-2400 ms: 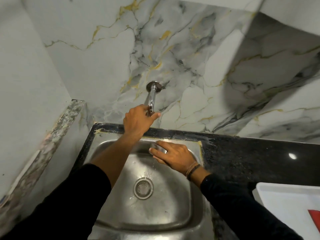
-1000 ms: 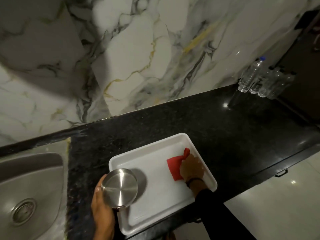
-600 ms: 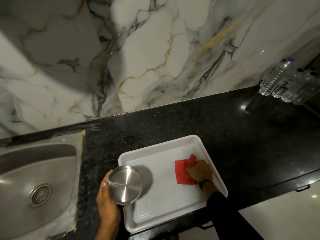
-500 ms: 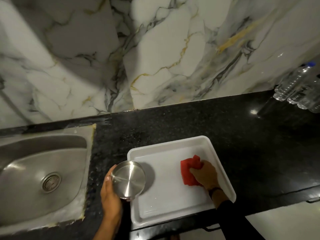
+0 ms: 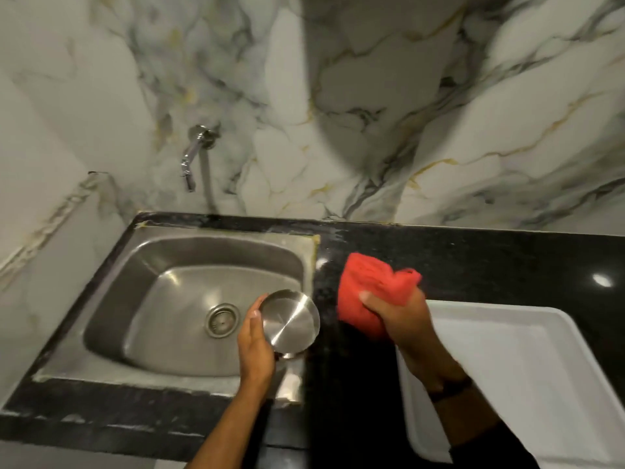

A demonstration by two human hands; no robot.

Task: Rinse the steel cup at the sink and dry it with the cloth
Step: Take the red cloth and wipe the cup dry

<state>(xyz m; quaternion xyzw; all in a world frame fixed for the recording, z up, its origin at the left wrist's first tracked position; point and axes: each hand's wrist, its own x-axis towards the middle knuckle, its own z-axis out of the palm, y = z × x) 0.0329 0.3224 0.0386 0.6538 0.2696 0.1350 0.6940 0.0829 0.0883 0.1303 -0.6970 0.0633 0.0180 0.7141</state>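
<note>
Two hands are in view. The left hand (image 5: 255, 343), at lower centre of the frame, has its grip closed around one steel cup (image 5: 291, 320), turned so the flat round base faces the camera; the cup is held over the right edge of the sink (image 5: 142, 262), above its rim. The right hand (image 5: 402, 319), just right of centre, has its grip closed on one red cloth (image 5: 370, 292), bunched up and lifted above the black table (image 5: 473, 262). Cup and cloth are near each other but apart, with a strip of dark table showing between them.

One steel sink fills the left middle of the frame, with one round drain (image 5: 222, 320) in its basin. One tap (image 5: 194, 154) sticks out of the marble wall (image 5: 372, 106) in the upper left, above the sink. One white tray (image 5: 541, 384) sits on the table at lower right, partly covered by the right forearm. A dark band circles the right wrist.
</note>
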